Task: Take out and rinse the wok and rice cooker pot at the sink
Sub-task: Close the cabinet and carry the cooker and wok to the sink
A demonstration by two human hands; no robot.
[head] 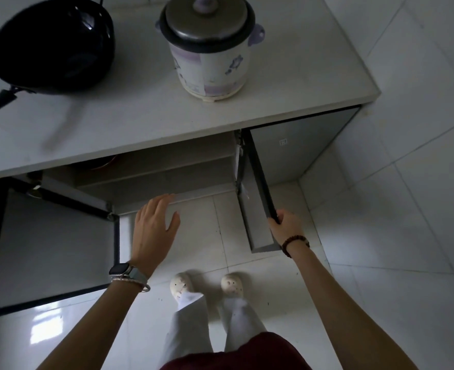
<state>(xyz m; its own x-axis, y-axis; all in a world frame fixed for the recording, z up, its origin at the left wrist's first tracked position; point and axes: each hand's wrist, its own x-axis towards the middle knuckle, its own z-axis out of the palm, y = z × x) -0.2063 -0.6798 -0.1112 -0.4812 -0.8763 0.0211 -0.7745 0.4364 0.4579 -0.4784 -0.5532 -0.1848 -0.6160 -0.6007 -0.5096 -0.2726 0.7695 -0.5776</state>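
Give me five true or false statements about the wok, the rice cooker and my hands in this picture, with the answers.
1. The wok sits on the counter. True.
2. The rice cooker has its lid off. False: the lid is on.
3. The right hand grips the right cabinet door by its edge. True.
4. The left hand holds the wok. False: it is open, by the cabinet, holding nothing.
5. Both cabinet doors are shut. False: the left cabinet door and the right one stand open.

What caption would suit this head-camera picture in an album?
Black wok and lidded rice cooker on the counter; below, the right hand grips an open cabinet door, the left hand hovers open.
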